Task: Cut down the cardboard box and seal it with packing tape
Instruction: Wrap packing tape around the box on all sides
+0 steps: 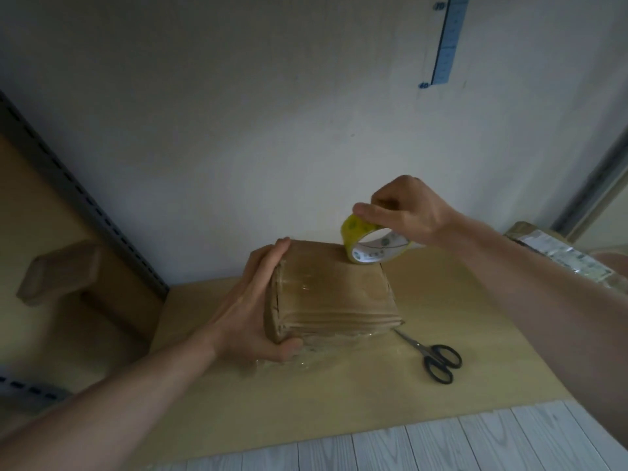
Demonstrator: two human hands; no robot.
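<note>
The cardboard box (331,294) sits low and squat near the middle of the tan tabletop (475,385), close to the wall, its top face wrapped in glossy clear tape that catches the light in streaks. Its flaps lie closed, with a dark seam showing along the left edge. A loose, wrinkled stretch of clear tape or film (306,356) trails off the near side onto the board.

The left hand (258,300) lies flat against the box's left side, fingers (272,260) stretched straight along the upper edge and the thumb tucked under the near corner, so it braces the box rather than clenching it. The right hand (404,209) hovers above the far right corner, its fingers pinched around a roll of packing tape (373,244) with a yellow outer band and a white printed core; the roll's lower rim touches or nearly touches the box's top at that corner.

A pair of black-handled scissors (431,356) lies on the tabletop just off the box's near right corner, blades pointing toward it. Farther right, at the edge of view, rests another taped package (560,253). To the left stands a grey metal shelving upright (78,195) with brown cardboard (61,277) behind it, and a blue measuring strip (447,42) hangs on the pale wall.
</note>
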